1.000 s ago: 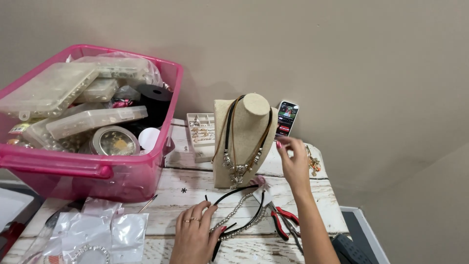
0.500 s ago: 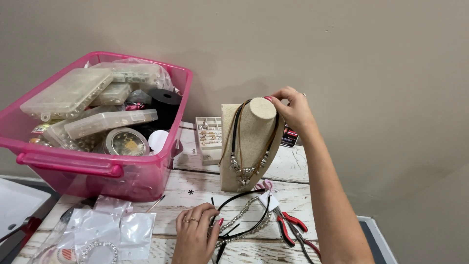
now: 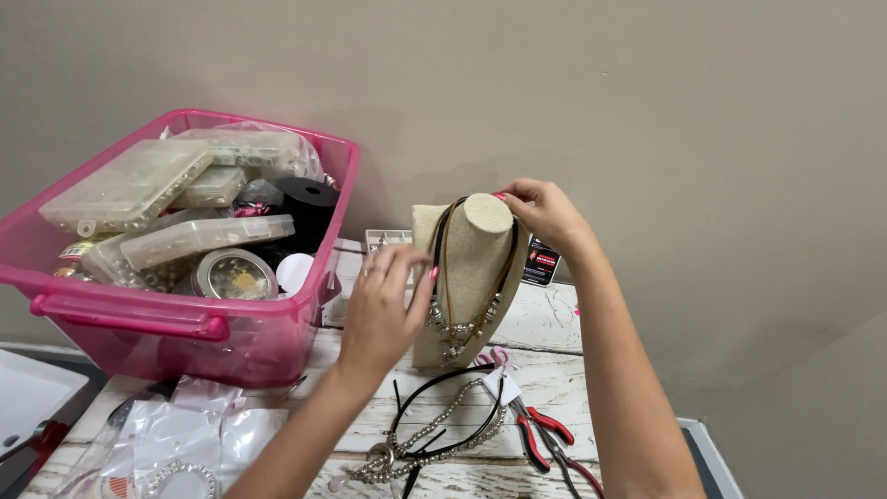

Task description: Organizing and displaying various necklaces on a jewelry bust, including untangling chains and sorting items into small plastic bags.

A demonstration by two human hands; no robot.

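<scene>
A beige bust stand stands on the white wooden table, wearing a black cord necklace with silver beads. My left hand is raised at the stand's left side, fingertips touching the necklace cord. My right hand reaches over the top right of the stand's neck, fingers pinching the cord behind it.
A pink plastic bin full of bead boxes and tins sits at the left. On the table in front lie more necklaces, red-handled pliers and clear plastic bags. A small dark card leans behind the stand.
My left hand lifted off the necklaces on the table and rose to the stand's left side. My right hand moved from the stand's right side up to the top of its neck.
</scene>
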